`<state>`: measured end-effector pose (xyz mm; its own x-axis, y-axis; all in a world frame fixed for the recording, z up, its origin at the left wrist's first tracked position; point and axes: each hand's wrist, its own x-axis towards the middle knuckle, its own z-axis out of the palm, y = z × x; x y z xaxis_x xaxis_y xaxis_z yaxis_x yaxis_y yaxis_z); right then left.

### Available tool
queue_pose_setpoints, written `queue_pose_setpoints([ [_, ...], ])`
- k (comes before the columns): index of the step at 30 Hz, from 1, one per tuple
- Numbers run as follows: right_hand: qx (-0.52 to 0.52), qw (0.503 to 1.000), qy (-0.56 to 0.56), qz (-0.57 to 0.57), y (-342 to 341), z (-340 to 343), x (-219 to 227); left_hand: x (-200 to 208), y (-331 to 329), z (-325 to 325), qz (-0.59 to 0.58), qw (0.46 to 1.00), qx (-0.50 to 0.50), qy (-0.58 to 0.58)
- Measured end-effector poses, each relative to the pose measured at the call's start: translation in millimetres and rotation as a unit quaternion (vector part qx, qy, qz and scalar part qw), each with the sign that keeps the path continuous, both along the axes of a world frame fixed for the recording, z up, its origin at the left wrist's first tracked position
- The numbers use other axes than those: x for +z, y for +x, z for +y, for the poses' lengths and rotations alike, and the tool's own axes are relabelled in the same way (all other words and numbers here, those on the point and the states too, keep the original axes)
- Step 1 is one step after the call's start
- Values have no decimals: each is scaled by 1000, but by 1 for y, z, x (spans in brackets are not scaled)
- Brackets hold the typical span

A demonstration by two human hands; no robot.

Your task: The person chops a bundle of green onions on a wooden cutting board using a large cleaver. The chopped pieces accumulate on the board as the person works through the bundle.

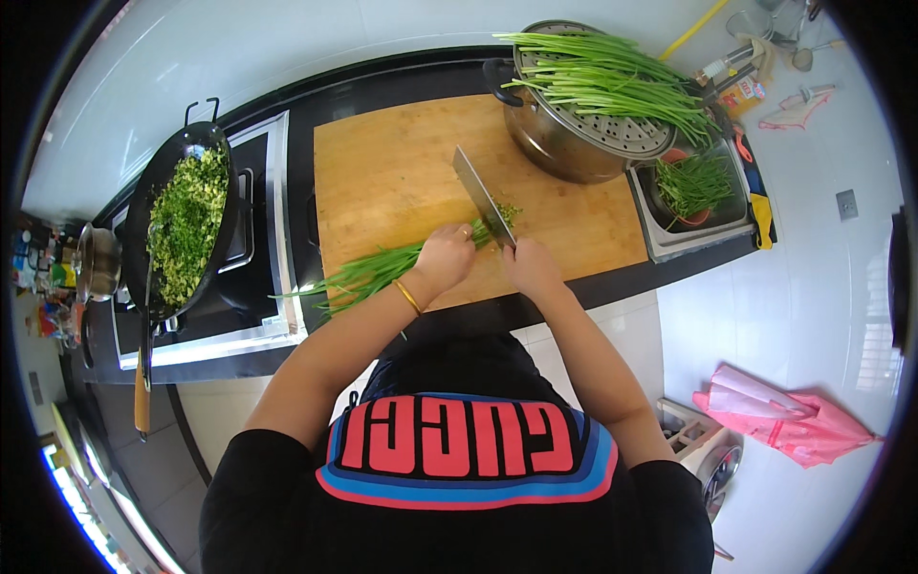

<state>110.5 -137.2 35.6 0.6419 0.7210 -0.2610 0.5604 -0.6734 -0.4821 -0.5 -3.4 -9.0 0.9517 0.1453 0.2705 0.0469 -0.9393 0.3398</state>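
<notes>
A bunch of long green chives (368, 275) lies across the front of the wooden cutting board (402, 163), its leafy ends hanging past the board's left edge. My left hand (448, 256) is closed over the bunch near its right end. In my right hand (533, 268) is the handle of a cleaver (478, 191), its broad blade upright at the cut end of the chives, just right of my left fingers. Small chopped green bits (510, 208) lie beside the blade. The handle itself is mostly hidden by my fingers.
At left, a wok (232, 206) of chopped greens sits on the stove beside a small pot (98, 263). A large steamer pot (564, 143) with more chives on top stands at the board's back right. Beyond it, a sink (669, 241) holds greens.
</notes>
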Motion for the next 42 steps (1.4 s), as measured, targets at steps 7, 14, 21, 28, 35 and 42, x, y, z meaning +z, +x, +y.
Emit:
queue_pose_setpoints([
  [7,11,1000,1,-24,-5,3,2,-16,-4,7,-102,994,-13,22],
  [14,9,999,25,45,8,-11,-2,-26,-5,6,-177,982,0,-60],
  [21,48,998,-19,22,-6,-35,29,-25,-6,6,-199,978,-13,-64],
  [28,74,996,-56,13,-3,-31,37,-28,-6,9,-176,981,-11,-79],
  [35,77,992,-96,42,3,-15,27,-29,-8,7,-188,982,-14,-27],
  [42,30,996,-78,17,-3,17,15,-27,-7,5,-179,983,-7,-24],
])
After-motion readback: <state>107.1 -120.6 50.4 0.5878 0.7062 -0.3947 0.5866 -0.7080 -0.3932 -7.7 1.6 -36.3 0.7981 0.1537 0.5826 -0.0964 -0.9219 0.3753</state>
